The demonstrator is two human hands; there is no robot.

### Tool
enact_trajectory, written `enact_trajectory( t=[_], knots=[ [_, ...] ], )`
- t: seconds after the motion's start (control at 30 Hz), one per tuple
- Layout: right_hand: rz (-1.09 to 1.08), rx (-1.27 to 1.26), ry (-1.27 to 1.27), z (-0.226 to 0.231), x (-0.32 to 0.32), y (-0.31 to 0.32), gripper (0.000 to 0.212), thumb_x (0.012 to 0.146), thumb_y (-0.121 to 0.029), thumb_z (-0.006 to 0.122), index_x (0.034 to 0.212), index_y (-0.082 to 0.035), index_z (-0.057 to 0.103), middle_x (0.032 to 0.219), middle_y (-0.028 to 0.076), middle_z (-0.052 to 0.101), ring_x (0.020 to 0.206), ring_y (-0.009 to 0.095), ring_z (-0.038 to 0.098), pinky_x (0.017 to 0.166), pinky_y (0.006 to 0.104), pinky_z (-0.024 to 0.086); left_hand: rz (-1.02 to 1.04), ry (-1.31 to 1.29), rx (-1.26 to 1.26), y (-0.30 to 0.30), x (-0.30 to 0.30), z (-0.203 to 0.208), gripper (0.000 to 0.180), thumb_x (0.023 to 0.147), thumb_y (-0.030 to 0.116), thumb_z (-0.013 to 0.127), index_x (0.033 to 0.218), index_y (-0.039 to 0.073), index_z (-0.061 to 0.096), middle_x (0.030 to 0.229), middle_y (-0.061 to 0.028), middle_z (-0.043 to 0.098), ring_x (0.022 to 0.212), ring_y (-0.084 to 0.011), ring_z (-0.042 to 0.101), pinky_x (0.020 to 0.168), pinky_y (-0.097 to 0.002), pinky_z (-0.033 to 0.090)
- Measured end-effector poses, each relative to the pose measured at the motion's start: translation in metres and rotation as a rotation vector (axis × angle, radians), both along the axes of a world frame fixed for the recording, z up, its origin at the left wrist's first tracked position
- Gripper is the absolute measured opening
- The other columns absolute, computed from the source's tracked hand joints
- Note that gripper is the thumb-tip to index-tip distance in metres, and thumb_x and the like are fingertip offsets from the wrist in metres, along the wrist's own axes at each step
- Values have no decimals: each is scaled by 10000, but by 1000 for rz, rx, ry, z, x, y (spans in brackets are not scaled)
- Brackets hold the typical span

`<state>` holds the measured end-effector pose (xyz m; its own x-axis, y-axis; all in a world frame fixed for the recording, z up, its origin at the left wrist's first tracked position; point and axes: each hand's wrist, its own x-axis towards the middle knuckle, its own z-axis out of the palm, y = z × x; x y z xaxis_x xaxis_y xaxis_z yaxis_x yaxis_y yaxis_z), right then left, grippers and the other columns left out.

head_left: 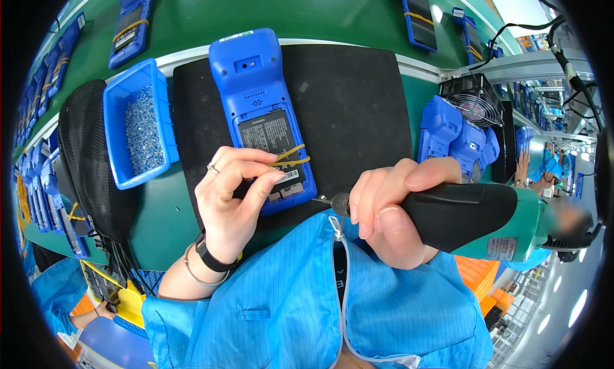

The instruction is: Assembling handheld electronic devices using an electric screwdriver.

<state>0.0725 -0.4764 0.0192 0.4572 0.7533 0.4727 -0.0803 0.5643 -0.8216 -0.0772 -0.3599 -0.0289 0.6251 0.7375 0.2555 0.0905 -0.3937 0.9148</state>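
Note:
A blue handheld terminal (248, 82) lies back up, its compartment uncovered and a black battery (264, 133) in it. My left hand (230, 193) is closed over the lower part, thumb and fingers pinching a yellow rubber band (293, 161) that passes over the terminal's right edge. My right hand (403, 209) is wrapped round a green and black electric screwdriver (470, 215). Its bit points left, close to the terminal's lower right corner, with what looks like a small screw at the tip. Whether the tip touches the terminal I cannot tell.
The terminal rests on a black mat (358, 106). Left of it stand a blue bin (171, 135) of small screws and a black mesh-covered object (89, 158). Blue housings (441, 126) and a fan (476, 106) stand right. Banded terminals (131, 30) line the green bench. Other people work nearby.

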Motion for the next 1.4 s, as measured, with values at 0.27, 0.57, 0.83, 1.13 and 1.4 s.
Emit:
enact_trajectory(
  t=[0.27, 0.57, 0.83, 1.13, 1.4],
  knots=[
    [-7, -286, -201, 6, 0, -7, 375, 805, 66, 550, 1125, -44, 387, 712, 79, 542, 551, 152, 542, 556, 321, 463, -5, 15, 21, 0, -1, 2, 107, 688, -19, 731, 740, 25, 648, 844, -77, 676, 760, -195, 612, 688, -283, 475],
    [63, -371, -182, 1, -4, -9, 391, 784, 121, 523, 1117, -37, 393, 723, 83, 532, 564, 153, 543, 557, 324, 466, 18, -13, 130, 2, -3, 6, 122, 683, -24, 734, 753, 14, 642, 837, -95, 672, 750, -208, 609, 672, -292, 477],
    [-13, -105, -92, -2, 0, -5, 407, 727, 141, 610, 1070, 24, 424, 684, 88, 554, 548, 100, 519, 491, 219, 396, 578, -92, 501, 28, -24, 13, 46, 787, -44, 650, 814, -18, 624, 897, -137, 654, 777, -212, 602, 698, -290, 477],
    [41, -217, -97, 3, 5, -14, 376, 799, 61, 557, 1124, -47, 401, 722, 79, 548, 552, 150, 543, 565, 314, 453, 624, 128, 445, 56, -22, 1, 40, 849, 10, 632, 835, -24, 647, 856, -54, 658, 770, -106, 585, 711, -223, 467],
    [-10, -185, -146, 5, 13, -21, 379, 796, 65, 542, 1131, -40, 401, 709, 80, 548, 557, 146, 542, 561, 308, 448, 769, 158, 537, 61, -24, -2, 21, 807, 30, 676, 813, 12, 669, 824, -70, 659, 723, -160, 609, 655, -261, 474]
  ],
)
